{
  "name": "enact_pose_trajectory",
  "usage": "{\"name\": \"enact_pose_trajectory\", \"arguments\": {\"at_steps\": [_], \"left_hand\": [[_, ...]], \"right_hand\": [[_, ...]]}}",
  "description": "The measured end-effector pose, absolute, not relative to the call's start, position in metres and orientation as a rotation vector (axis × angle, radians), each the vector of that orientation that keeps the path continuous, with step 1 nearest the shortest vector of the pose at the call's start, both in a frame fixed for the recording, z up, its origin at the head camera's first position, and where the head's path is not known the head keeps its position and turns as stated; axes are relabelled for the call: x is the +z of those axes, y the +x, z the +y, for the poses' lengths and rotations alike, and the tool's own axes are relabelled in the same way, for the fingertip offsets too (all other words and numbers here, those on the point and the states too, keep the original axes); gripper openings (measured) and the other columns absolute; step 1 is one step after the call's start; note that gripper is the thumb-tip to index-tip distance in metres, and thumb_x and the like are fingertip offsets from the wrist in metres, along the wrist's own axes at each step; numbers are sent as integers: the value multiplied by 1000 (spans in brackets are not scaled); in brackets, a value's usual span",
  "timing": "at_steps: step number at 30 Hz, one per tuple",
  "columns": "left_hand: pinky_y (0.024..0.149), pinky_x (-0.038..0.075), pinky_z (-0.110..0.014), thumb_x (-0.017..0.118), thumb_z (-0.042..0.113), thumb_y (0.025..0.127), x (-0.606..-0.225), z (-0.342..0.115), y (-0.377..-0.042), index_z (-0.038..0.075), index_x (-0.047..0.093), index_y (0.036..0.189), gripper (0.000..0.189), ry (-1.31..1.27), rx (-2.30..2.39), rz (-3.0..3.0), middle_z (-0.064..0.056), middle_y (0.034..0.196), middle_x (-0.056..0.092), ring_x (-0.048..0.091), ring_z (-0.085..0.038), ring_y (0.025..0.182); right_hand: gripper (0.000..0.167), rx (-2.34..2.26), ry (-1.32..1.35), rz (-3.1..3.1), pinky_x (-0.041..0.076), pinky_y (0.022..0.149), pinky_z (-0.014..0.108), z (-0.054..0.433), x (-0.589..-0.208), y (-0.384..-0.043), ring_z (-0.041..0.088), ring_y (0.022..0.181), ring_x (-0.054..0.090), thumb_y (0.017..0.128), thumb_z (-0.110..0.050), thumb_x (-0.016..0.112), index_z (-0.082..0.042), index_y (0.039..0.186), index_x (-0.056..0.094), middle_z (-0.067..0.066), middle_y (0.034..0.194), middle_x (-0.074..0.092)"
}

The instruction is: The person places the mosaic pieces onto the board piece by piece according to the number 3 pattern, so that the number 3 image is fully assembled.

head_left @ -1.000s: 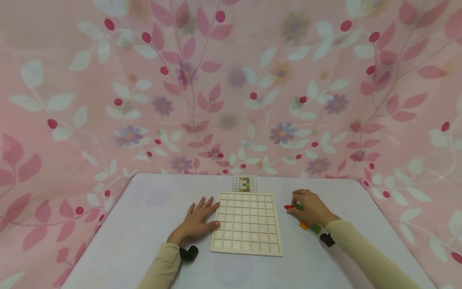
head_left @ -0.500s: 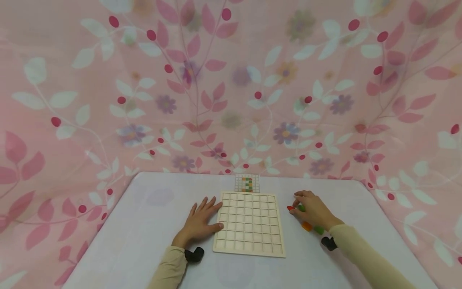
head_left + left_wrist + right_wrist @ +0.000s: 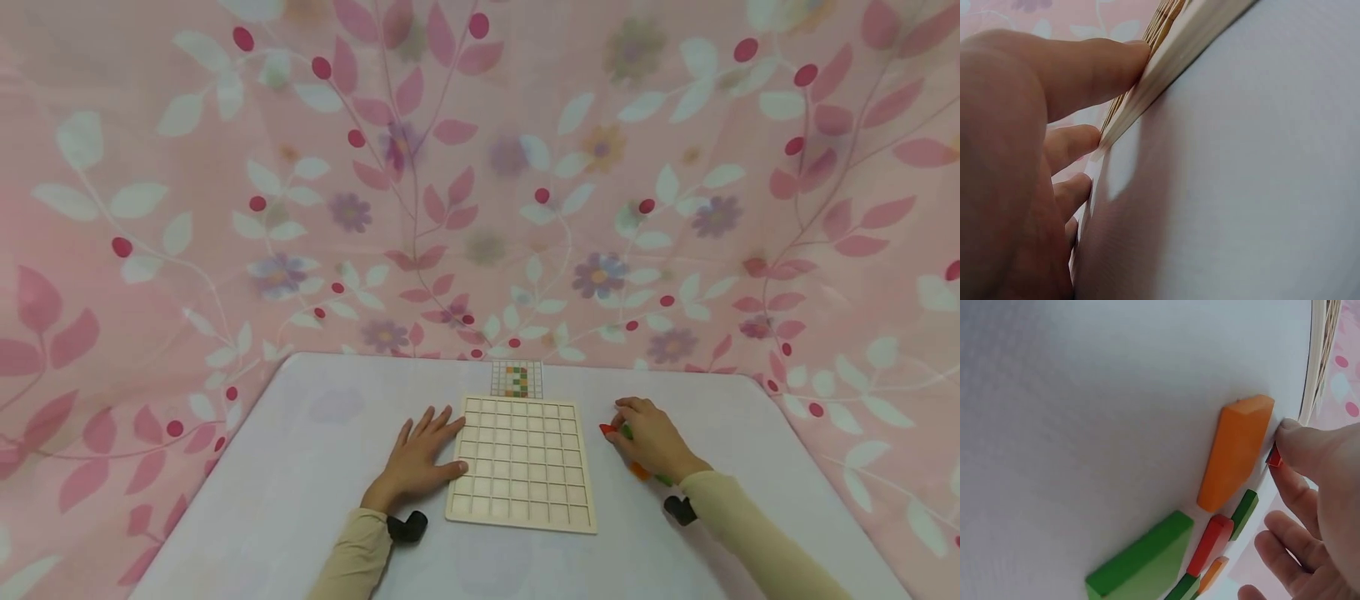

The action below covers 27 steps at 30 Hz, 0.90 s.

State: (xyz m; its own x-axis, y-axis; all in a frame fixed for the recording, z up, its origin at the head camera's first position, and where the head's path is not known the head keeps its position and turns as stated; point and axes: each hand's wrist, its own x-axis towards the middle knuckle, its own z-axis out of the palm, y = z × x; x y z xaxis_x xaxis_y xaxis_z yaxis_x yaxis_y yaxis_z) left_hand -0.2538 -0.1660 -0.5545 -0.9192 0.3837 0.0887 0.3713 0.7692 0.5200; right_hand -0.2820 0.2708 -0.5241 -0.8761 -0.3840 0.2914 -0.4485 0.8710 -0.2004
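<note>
In the head view, a pale wooden grid board (image 3: 525, 467) lies mid-table. My left hand (image 3: 416, 462) has its fingers spread, and the fingertips and thumb touch the board's left edge. To the right of the board, my right hand (image 3: 654, 437) pinches a small red block (image 3: 1274, 456) between thumb and index finger, low by the tabletop. Below that hand in the right wrist view lie an orange block (image 3: 1238, 450), a large green block (image 3: 1144, 559) and another red block (image 3: 1212, 540). The hand partly covers these blocks in the head view.
A small printed card (image 3: 517, 380) with a coloured square pattern lies behind the board. White cloth covers the table (image 3: 337, 408), and a pink floral curtain (image 3: 480, 183) hangs along its far edge. Further small green (image 3: 1245, 514) and orange (image 3: 1213, 575) blocks lie close together.
The head view has shifted slightly, moving the scene a little to the right. My left hand stays against the board. The right hand's fingers have shifted slightly around the red block.
</note>
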Motion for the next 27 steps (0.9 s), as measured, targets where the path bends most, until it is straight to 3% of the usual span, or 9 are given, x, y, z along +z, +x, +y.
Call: {"name": "enact_pose_trajectory", "arguments": {"at_steps": [6, 16, 27], "left_hand": [[128, 6, -72, 69, 51, 96, -554, -165, -252, 20, 47, 162, 76, 615, 857, 2936, -9, 175, 31, 17, -39, 165], [129, 5, -71, 69, 51, 96, -552, -164, -250, 20, 48, 162, 76, 598, 866, 2930, -9, 175, 31, 16, -38, 165], [129, 5, -71, 69, 50, 96, -550, -164, -251, 19, 47, 162, 75, 604, 873, 2932, -11, 175, 31, 16, -39, 165]], "right_hand": [[15, 403, 647, -2751, 54, 94, 67, 271, -526, -280, 46, 121, 63, 93, -23, 83, -15, 88, 71, 25, 134, 67], [13, 460, 637, -2693, 54, 96, 66, 262, -520, -279, 46, 122, 62, 93, -16, 82, -7, 96, 73, 25, 136, 66], [18, 473, 553, -2751, 51, 99, 66, 238, -511, -288, 47, 128, 58, 96, -23, 80, -6, 97, 72, 24, 139, 64]]}}
